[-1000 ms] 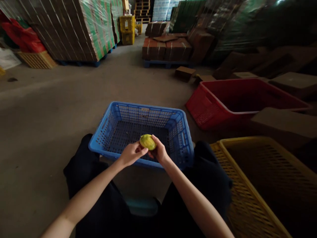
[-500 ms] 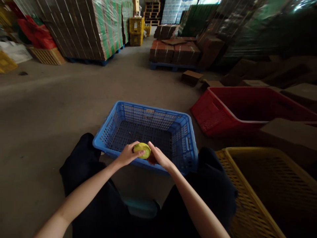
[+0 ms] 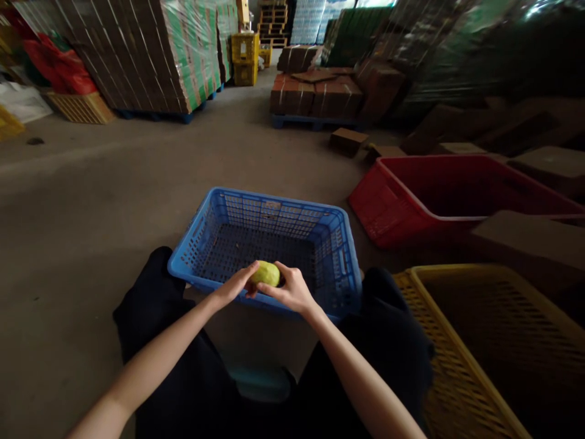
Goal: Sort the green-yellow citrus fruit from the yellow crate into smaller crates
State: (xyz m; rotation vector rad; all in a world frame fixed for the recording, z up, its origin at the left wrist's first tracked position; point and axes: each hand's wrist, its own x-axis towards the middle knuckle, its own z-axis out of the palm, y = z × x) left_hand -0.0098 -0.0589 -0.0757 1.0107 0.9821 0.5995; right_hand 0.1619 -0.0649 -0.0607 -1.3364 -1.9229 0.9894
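A smooth, oval yellow-green fruit (image 3: 267, 274) is held between my two hands over the near rim of a blue plastic crate (image 3: 194, 281). My right hand (image 3: 292, 289) grips it from the right, thumb across the near side and fingers at the far side. Against the fruit's left side lies my left hand (image 3: 237, 285), its fingers curled partly under it and partly hidden. The crate stands on the floor between my knees, its slatted bottom showing dark.
A red bin (image 3: 388, 201) stands to the right of the blue crate, and a yellow crate (image 3: 450, 341) is beside my right knee. Ahead are boxes on a pallet (image 3: 315, 97), a loose carton (image 3: 348, 141) and a wrapped stack (image 3: 192, 55). Concrete floor (image 3: 114, 183) stretches left.
The fruit has been turned over in my hands. My right thumb now presses its near side, where my left thumb was before. The view has shifted slightly.
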